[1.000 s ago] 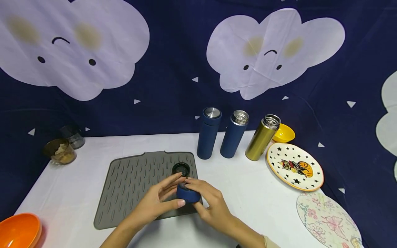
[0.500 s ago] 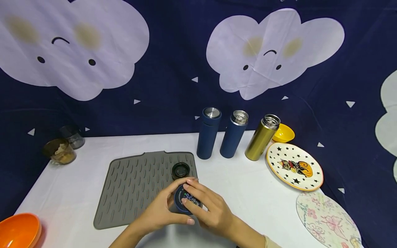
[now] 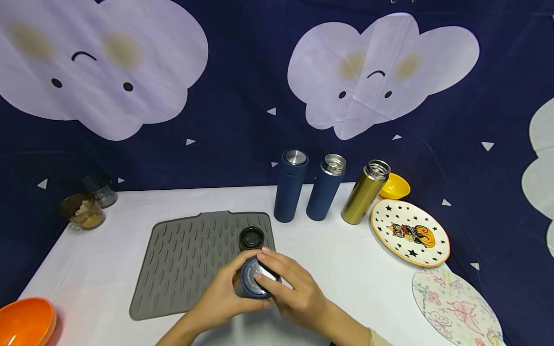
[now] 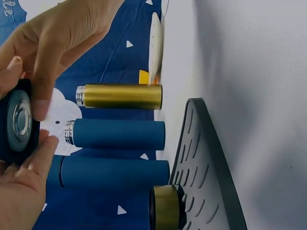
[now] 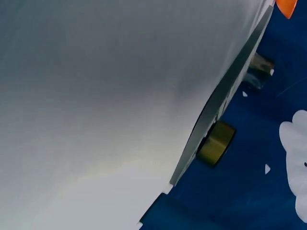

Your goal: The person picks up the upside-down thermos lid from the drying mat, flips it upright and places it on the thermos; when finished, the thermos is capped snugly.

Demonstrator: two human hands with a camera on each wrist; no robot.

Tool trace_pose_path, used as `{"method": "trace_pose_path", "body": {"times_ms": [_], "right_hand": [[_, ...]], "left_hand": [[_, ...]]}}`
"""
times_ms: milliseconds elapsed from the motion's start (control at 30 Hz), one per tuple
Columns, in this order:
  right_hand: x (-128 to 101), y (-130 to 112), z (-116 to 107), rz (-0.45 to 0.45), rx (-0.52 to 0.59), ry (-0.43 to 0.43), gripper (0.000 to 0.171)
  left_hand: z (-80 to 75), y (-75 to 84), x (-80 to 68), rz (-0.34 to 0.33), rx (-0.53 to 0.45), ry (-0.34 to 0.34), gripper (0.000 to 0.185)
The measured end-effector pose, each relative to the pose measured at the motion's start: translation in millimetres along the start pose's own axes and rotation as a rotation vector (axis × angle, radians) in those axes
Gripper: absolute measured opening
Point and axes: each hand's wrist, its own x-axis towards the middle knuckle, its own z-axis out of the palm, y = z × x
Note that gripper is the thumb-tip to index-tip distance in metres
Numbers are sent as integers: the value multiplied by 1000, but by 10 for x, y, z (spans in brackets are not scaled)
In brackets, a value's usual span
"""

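Both hands hold a dark blue bottle lid (image 3: 251, 287) above the front right of the grey mat, its round top tilted toward the head camera. The left hand (image 3: 216, 295) curls its thumb and fingers round the lid's left side. The right hand (image 3: 298, 295) grips the right side, one finger lying over the shiny top. In the left wrist view the lid's underside shows a silvery round centre (image 4: 20, 120). Just beyond the hands, a gold lid (image 4: 166, 207) rests on the grey mat (image 3: 190, 264) with its black inside (image 3: 252, 238) facing up. The right wrist view shows neither hand.
Behind the mat stand a capped blue bottle (image 3: 289, 192), an uncapped blue bottle (image 3: 323, 194) and an uncapped gold bottle (image 3: 362, 199). Right lie a yellow bowl (image 3: 396, 186), a patterned plate (image 3: 409, 250) and a round placemat (image 3: 456, 307). Left are an orange bowl (image 3: 26, 322) and two cups (image 3: 88, 216).
The blue lid has turned from side-on to top-facing. Lit digits that showed on its top half a second ago are now lost in glare. The right hand has shifted over the lid.
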Motion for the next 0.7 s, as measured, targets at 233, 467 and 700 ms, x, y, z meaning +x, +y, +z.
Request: {"method": "trace_pose_path", "body": {"times_ms": [233,467,700], "right_hand": [[-215,272,-55,571,10,39,44],[-417,858,-100,1232,-59,197,74],[-566,1298,-53,1537,-6,246,88]], "left_hand": [[-40,16,15,-40,55,75,73],[-43,6,8,-38,39,85,74],[-47,-15,-4,-58,56,114,76]]}}
